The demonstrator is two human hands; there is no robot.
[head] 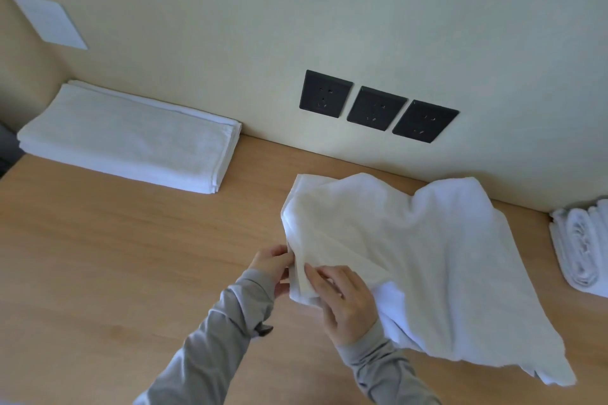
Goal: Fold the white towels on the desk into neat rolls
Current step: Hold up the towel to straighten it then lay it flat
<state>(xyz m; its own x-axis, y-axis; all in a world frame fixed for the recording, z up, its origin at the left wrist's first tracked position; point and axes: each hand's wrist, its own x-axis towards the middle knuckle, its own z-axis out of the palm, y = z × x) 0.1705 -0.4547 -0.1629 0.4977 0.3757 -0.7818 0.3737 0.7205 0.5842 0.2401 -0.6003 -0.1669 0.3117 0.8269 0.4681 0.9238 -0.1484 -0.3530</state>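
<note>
Head view: the loose white terry towel (pixel 427 256) lies rumpled on the right half of the light wooden desk (pixel 131 256), its far edge against the wall and its near right corner trailing towards the desk's front; my left hand (pixel 271 265) pinches the towel's near left corner between thumb and curled fingers; my right hand (pixel 345 302) grips the same corner just beside it, fingers laid over a narrow turned strip of cloth; both grey sleeves (pixel 223 339) reach in from below. A flat stack of folded white towels (pixel 131 138) sits at the far left against the wall, well apart from my hands; rolled white towels (pixel 582 246) lie at the right edge of the desk; three black square wall sockets (pixel 376 107) are set in the wall above the desk. Judged step: squaring up one towel before rolling it, with some towels already rolled and the stack not yet begun. Next move, as I judge it: draw the corner taut, lay the cloth flat and free of creases, align the edges, fold to a long band; only then roll.
</note>
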